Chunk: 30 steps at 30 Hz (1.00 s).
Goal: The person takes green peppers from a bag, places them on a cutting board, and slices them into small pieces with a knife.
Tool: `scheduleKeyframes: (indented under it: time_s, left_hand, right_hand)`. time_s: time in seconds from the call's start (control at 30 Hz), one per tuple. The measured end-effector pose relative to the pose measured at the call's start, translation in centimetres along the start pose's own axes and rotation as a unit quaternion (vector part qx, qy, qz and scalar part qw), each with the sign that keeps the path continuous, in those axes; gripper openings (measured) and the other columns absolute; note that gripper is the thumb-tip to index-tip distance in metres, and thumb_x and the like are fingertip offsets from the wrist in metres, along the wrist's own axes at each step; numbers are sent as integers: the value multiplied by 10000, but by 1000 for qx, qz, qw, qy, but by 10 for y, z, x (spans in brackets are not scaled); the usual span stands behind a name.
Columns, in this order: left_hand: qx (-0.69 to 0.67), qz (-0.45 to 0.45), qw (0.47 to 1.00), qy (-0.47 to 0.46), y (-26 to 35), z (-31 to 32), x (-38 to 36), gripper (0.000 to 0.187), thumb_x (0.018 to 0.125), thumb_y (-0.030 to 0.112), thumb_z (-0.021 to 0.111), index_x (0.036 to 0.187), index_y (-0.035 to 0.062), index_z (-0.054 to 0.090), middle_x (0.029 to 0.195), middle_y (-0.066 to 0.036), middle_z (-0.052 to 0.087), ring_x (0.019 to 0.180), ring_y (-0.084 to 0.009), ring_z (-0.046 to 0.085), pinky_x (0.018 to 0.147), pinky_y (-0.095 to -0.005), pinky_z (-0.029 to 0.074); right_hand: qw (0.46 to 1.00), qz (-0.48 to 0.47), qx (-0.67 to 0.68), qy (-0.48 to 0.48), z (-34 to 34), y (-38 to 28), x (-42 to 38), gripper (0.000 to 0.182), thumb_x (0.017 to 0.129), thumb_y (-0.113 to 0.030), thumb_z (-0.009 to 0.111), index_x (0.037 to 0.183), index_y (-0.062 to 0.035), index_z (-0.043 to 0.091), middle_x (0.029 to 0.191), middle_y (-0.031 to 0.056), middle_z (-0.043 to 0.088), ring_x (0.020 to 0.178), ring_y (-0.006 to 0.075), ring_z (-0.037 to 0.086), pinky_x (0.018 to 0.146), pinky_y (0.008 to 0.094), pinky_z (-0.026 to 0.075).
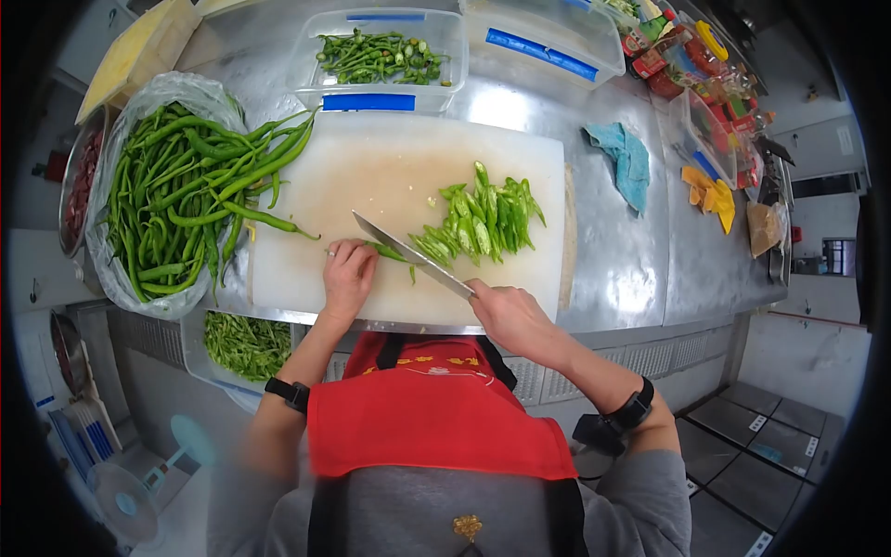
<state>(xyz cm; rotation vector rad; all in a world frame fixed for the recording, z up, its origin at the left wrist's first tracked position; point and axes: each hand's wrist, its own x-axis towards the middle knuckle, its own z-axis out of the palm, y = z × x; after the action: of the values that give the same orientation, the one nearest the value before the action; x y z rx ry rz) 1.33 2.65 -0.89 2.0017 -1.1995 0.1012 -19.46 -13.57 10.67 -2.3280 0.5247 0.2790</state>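
- While the left hand bunches its fingers on a green pepper, the head view shows the right hand with fingers wrapped round the knife.
- The pepper lies on the cutting board, partly under the blade.
- Likely light, firm and slick-skinned, it suits holding from above, fingertips tucked back.
- The left hand covers part of it; blade contact with the board is unclear.

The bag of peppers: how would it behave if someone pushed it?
The bag looks thin and crumpled, so it would probably give rather than stay stiff. Its peppers are heaped, some jutting over the board, so a few might slide out.
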Motion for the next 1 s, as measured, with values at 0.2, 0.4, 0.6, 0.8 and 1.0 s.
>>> scheduleKeyframes:
  time_s: [0.2, 0.4, 0.6, 0.8, 1.0]
  left_hand:
    - [0, -31, 999, -24, 4, -13, 10, 166, 718, -8, 687, 856, 71, 639, 912, -88, 586, 883, -308, 551, 761, -397, 469]
    - [13, -16, 998, -59, -12, -14, 6, 194, 730, -12, 678, 900, 80, 660, 921, -94, 583, 889, -308, 554, 773, -403, 474]
    - [-18, -12, 999, -36, 1, -6, -17, 184, 730, -16, 688, 893, 61, 651, 910, -94, 579, 884, -304, 554, 764, -396, 467]
    - [-25, 32, 998, -52, 0, -16, -20, 186, 721, -14, 699, 886, 50, 643, 904, -96, 577, 857, -298, 559, 741, -385, 469]
    - [-34, 46, 998, -29, 4, 6, -1, 201, 716, -21, 699, 895, 56, 647, 890, -88, 586, 837, -286, 571, 730, -376, 482]
  right_hand:
    - [999, -4, 26, 24, 21, 5, 19, 202, 915, -127, 482, 1074, -6, 514, 685, 236, 611, 655, 439, 602, 611, 533, 468]
    - [999, 18, 11, 44, 15, 16, 10, 226, 923, -140, 480, 1114, -23, 512, 714, 236, 623, 662, 438, 607, 615, 525, 478]
    - [1000, 2, -7, 27, 20, 15, -9, 238, 926, -145, 491, 1138, -41, 514, 727, 223, 632, 670, 433, 611, 620, 522, 486]
    - [999, 3, -3, 34, 17, 13, -11, 254, 923, -140, 497, 1162, -58, 515, 732, 211, 635, 683, 428, 616, 624, 526, 488]
    - [1000, 15, -19, 20, 17, 17, -18, 259, 920, -135, 503, 1172, -79, 520, 737, 207, 636, 683, 425, 617, 621, 524, 489]
